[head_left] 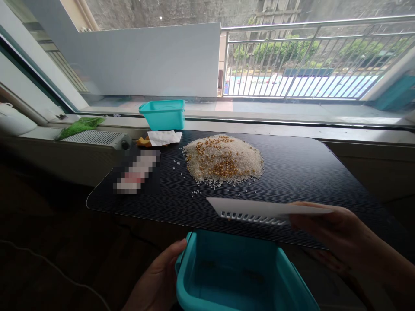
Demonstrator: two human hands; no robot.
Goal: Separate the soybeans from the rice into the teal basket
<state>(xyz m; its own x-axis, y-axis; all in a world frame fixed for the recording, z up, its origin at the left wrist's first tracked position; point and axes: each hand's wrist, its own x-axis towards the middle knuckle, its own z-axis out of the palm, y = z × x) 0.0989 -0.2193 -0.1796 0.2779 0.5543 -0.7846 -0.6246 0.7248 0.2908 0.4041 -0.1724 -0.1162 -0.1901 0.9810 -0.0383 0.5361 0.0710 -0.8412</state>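
The left hand (162, 270), bottom centre of the frame, grasps the left rim of a deep turquoise plastic bin (236, 246) with rounded corners, thumb hooked at the edge. The right hand (330, 224), lower right, grips the end of a thin, flat white slotted sheet (246, 206), probably plastic, held nearly level above the table's near edge. Its front side carries a row of narrow slanted openings.

Progress looks slight to me: a broad mound of small, pale rice-like grains (249, 160) sits at the centre of the frame, with round golden kernels (223, 166) scattered over it, thickest on the near slope. The two lie mingled, and the sheet is apart from them. The bin's floor shows only dim patches; I cannot tell whether they are contents or shadow. By my reckoning, most of the handling is left to do.

The mound is low and loose, stray grains spilling leftward and toward the near side over a black, finely ribbed wood-grain table (301, 168) with rounded corners. Beyond, left of centre, stands a second, smaller-looking turquoise bin (165, 115), smooth and tapered. Just in front lies a crumpled white paper piece (165, 138). Farther out, upper left, a shaggy green cloth-like thing (82, 126) rests on a pale slatted appliance (97, 137).
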